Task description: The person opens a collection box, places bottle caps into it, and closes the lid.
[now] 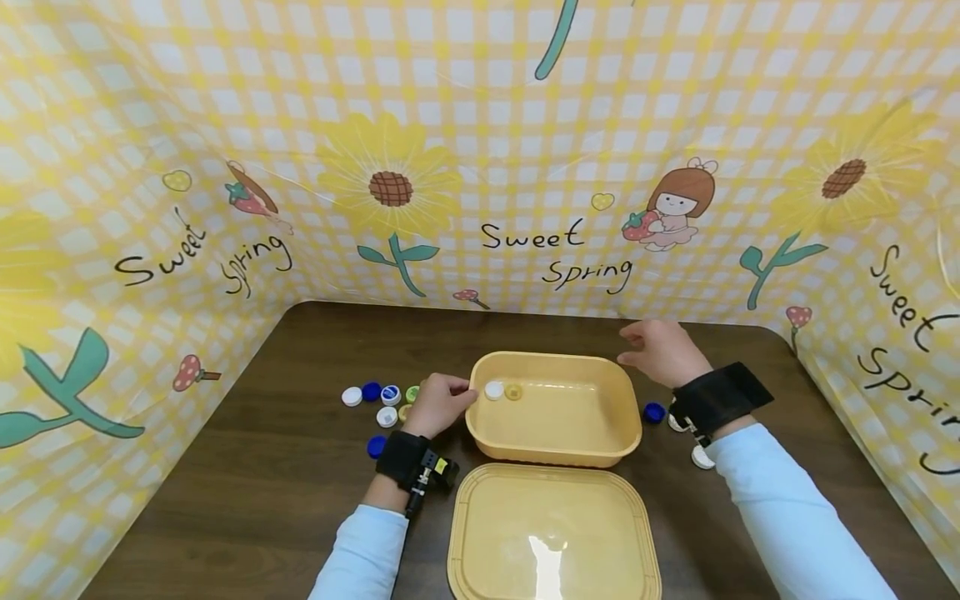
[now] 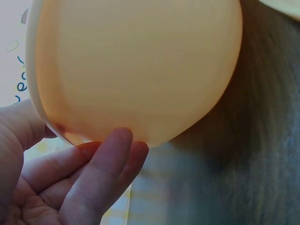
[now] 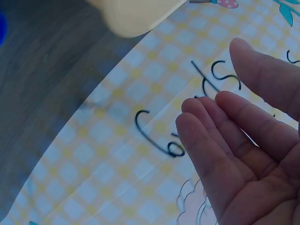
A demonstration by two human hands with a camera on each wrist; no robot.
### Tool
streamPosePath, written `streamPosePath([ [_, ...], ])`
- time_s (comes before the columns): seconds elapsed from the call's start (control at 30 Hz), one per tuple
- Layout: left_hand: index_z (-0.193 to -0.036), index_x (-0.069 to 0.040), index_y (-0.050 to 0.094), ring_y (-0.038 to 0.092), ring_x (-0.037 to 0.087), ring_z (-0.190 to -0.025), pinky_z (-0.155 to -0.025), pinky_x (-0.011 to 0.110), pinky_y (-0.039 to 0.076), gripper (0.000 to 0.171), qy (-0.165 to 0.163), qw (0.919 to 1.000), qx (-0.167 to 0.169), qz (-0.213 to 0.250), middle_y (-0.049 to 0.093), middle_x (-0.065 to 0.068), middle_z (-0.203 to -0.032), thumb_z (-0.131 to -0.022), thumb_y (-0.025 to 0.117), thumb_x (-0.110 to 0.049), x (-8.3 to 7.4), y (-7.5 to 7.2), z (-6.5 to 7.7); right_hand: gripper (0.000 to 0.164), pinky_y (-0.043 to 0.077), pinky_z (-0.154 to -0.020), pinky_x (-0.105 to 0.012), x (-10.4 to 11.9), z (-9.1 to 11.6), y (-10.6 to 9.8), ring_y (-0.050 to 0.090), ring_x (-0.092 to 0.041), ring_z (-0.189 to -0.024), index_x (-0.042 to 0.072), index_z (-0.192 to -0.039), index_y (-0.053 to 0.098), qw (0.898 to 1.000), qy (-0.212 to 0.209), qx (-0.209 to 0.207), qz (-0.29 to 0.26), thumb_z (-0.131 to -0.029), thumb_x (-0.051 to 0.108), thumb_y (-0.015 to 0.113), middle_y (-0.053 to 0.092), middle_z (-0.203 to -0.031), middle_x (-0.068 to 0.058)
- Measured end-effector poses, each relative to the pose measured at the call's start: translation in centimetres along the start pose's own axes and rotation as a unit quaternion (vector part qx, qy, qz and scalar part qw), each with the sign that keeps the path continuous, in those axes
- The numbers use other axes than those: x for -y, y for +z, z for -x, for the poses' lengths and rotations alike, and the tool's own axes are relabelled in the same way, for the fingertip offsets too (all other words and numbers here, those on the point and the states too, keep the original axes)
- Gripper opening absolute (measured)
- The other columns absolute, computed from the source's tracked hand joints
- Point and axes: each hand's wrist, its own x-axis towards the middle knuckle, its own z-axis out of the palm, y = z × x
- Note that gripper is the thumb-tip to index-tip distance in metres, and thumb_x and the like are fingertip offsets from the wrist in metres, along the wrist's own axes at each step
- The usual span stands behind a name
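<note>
A yellow-checked cloth (image 1: 495, 167) is being displayed behind and along both sides of a dark brown surface (image 1: 270, 467). On the near part of the surface, a flat yellow lid (image 1: 510, 517) is lying, its near edge being cut off by the frame. Just beyond it, a yellow container (image 1: 562, 421) is being presented with its opening facing upward and its long axis running left to right, roughly parallel to the surface's far edge. The left end of the container is being pinched by the left hand (image 1: 435, 407), its thumb and fingers being clamped on the rim and wall. The right hand (image 1: 663, 352) is being held near the container's far right corner, its fingers slightly bent and close together, the thumb apart. Near the container's left end, a white cap (image 1: 494, 390) and a yellow cap (image 1: 513, 392) are being contained side by side. Loose caps (image 1: 387, 417) are being grouped left of the container; a blue cap (image 1: 654, 412) and two white caps (image 1: 702, 457) are being seen to its right.
</note>
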Motion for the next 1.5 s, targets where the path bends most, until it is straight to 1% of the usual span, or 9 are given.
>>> streamPosePath([
  [0.33, -0.103, -0.002, 0.076, 0.059, 0.015, -0.07, -0.062, 0.027, 0.048, 0.021, 0.001, 1.0, -0.004, -0.003, 0.07, 0.005, -0.085, -0.089, 0.068, -0.015, 0.5, 0.2, -0.1, 0.044, 0.048, -0.085, -0.053, -2.7, 2.8, -0.6, 0.059, -0.043, -0.105, -0.011, -0.123, 0.06, 1.0, 0.017, -0.006, -0.011, -0.088, 0.012, 0.071, 0.062, -0.116, -0.029],
  [0.63, -0.105, -0.003, 0.075, 0.058, 0.015, -0.071, -0.062, 0.027, 0.047, 0.022, -0.008, 0.9999, -0.003, -0.006, 0.07, 0.005, -0.086, -0.089, 0.068, -0.016, 0.5, 0.2, -0.1, 0.042, 0.051, -0.079, -0.051, -5.3, 6.2, -0.7, 0.062, -0.044, -0.099, -0.012, -0.119, 0.061, 0.999, 0.026, -0.018, -0.002, -0.087, 0.012, 0.072, 0.063, -0.11, -0.03],
  [0.73, -0.105, -0.002, 0.075, 0.058, 0.016, -0.072, -0.063, 0.027, 0.047, 0.022, -0.013, 0.9999, -0.003, -0.006, 0.07, 0.006, -0.087, -0.089, 0.068, -0.016, 0.4, 0.0, -0.1, 0.041, 0.051, -0.078, -0.05, -6.1, 7.3, -0.6, 0.062, -0.043, -0.098, -0.013, -0.117, 0.062, 0.999, 0.032, -0.022, -0.009, -0.086, 0.011, 0.072, 0.064, -0.11, -0.03],
  [0.87, -0.105, -0.002, 0.075, 0.06, 0.017, -0.075, -0.066, 0.028, 0.048, 0.024, -0.01, 0.9999, -0.008, -0.009, 0.071, 0.007, -0.09, -0.089, 0.068, -0.017, 0.3, -0.1, -0.1, 0.04, 0.052, -0.076, -0.049, -7.0, 8.5, -0.3, 0.063, -0.043, -0.096, -0.013, -0.115, 0.063, 0.999, 0.04, -0.025, -0.016, -0.085, 0.011, 0.074, 0.064, -0.109, -0.03],
  [1.03, -0.105, -0.002, 0.075, 0.061, 0.016, -0.077, -0.067, 0.029, 0.049, 0.024, -0.003, 0.9998, -0.014, -0.011, 0.071, 0.007, -0.091, -0.089, 0.068, -0.017, 0.7, 0.0, -0.4, 0.04, 0.052, -0.076, -0.05, -7.3, 9.6, 0.2, 0.064, -0.042, -0.095, -0.013, -0.114, 0.063, 0.998, 0.048, -0.027, -0.016, -0.084, 0.012, 0.075, 0.065, -0.106, -0.029],
  [1.23, -0.105, -0.003, 0.075, 0.06, 0.016, -0.075, -0.065, 0.028, 0.048, 0.024, -0.011, 0.9999, -0.011, -0.004, 0.071, 0.006, -0.089, -0.088, 0.068, -0.018, 0.5, 0.1, -0.4, 0.038, 0.052, -0.072, -0.047, -7.5, 10.5, 1.4, 0.065, -0.039, -0.09, -0.014, -0.112, 0.063, 0.998, 0.053, -0.017, -0.025, -0.083, 0.009, 0.074, 0.066, -0.102, -0.028],
  [1.4, -0.105, -0.002, 0.075, 0.059, 0.016, -0.074, -0.065, 0.027, 0.047, 0.024, -0.009, 0.9999, -0.007, -0.006, 0.07, 0.006, -0.088, -0.089, 0.068, -0.018, 0.3, 0.4, -0.5, 0.033, 0.051, -0.072, -0.048, -8.2, 11.1, 2.6, 0.064, -0.034, -0.084, -0.01, -0.107, 0.067, 0.999, 0.045, -0.022, -0.008, -0.081, 0.008, 0.075, 0.068, -0.094, -0.021],
  [1.5, -0.106, -0.002, 0.075, 0.06, 0.017, -0.075, -0.066, 0.028, 0.048, 0.025, -0.012, 0.9999, -0.007, -0.006, 0.071, 0.006, -0.089, -0.089, 0.068, -0.018, 0.2, 0.3, -0.5, 0.032, 0.05, -0.071, -0.05, -8.4, 11.3, 3.1, 0.064, -0.034, -0.083, -0.008, -0.106, 0.069, 0.999, 0.047, -0.015, 0.0, -0.08, 0.01, 0.076, 0.068, -0.09, -0.018],
])
